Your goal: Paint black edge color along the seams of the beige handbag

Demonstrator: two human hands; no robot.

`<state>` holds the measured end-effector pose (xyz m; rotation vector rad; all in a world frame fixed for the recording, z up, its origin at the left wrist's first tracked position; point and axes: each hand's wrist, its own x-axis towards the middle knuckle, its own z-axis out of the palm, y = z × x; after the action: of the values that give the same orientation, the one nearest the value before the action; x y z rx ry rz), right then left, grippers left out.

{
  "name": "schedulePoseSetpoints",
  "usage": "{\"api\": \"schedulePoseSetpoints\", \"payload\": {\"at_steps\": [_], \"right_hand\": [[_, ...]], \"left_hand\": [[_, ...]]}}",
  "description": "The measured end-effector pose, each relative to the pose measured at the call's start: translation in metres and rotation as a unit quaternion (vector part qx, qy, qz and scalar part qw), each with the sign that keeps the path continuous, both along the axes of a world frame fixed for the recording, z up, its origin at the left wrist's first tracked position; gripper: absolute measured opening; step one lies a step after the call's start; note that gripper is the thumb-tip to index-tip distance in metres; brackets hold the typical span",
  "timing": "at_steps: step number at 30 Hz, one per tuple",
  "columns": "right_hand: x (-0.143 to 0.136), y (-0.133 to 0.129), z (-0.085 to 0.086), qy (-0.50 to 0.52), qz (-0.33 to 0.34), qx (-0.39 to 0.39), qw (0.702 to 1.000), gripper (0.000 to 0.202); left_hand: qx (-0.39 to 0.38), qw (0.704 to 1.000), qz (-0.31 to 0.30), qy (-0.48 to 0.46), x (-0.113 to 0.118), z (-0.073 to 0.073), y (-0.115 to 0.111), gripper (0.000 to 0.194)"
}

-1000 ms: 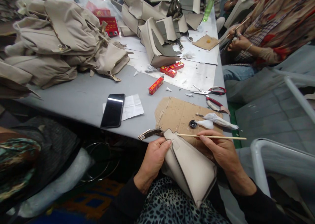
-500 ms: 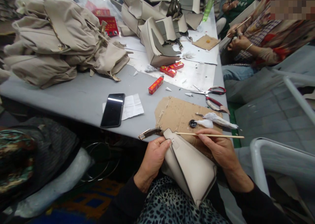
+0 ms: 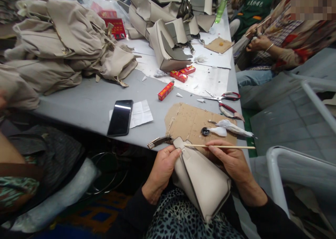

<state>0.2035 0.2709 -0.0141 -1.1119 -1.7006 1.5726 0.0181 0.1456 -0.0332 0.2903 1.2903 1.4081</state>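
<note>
A pale beige bag piece (image 3: 207,183) with dark edges rests over my lap, its narrow end up at the table edge. My left hand (image 3: 162,169) pinches that piece near its narrow end. Between the thumb and fingers of my right hand (image 3: 235,162) is a thin wooden stick (image 3: 231,147), held nearly level. Its left tip meets the piece near the top, just right of my left thumb. A dark strap with a metal buckle (image 3: 157,142) sticks out to the left. Behind lies a cardboard sheet (image 3: 189,118) bearing a white spoon with black stuff (image 3: 216,131).
Red-handled scissors (image 3: 225,100) lie behind the cardboard. Left of it are a phone (image 3: 120,118) and paper. Small red boxes (image 3: 166,90), bag pieces (image 3: 168,46) and a beige fabric heap (image 3: 65,42) cover the back. Other people sit at the right; a metal frame (image 3: 273,172) stands nearby.
My right hand and the stick have shifted slightly left, the tip moving along the piece. At the far left, more beige fabric and part of a person's arm have come into view.
</note>
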Motion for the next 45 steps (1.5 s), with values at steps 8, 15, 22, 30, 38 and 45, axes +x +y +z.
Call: {"api": "schedulePoseSetpoints", "payload": {"at_steps": [8,15,22,30,38,45], "right_hand": [[0.010,0.001,-0.005,-0.016,0.043,0.023,0.999,0.012],[0.012,0.002,-0.001,0.040,0.153,0.103,0.982,0.020],[0.015,0.001,-0.003,0.030,0.151,0.112,0.982,0.020],[0.011,0.000,0.002,-0.010,0.110,0.098,0.989,0.014],[0.013,0.002,0.001,-0.042,0.083,0.125,0.988,0.013],[0.022,0.008,-0.003,-0.070,0.036,0.149,0.986,0.014]], "left_hand": [[0.007,1.000,0.010,-0.010,-0.001,0.001,0.000,0.033],[0.002,0.999,0.005,-0.038,-0.008,0.000,0.001,0.032],[0.009,0.999,0.012,-0.034,-0.007,0.003,0.001,0.033],[0.007,0.999,0.015,-0.028,-0.005,0.007,0.003,0.031],[-0.022,1.000,0.020,-0.009,-0.002,0.012,0.007,0.032],[-0.020,0.999,0.024,0.003,-0.001,0.013,0.007,0.031]]}}
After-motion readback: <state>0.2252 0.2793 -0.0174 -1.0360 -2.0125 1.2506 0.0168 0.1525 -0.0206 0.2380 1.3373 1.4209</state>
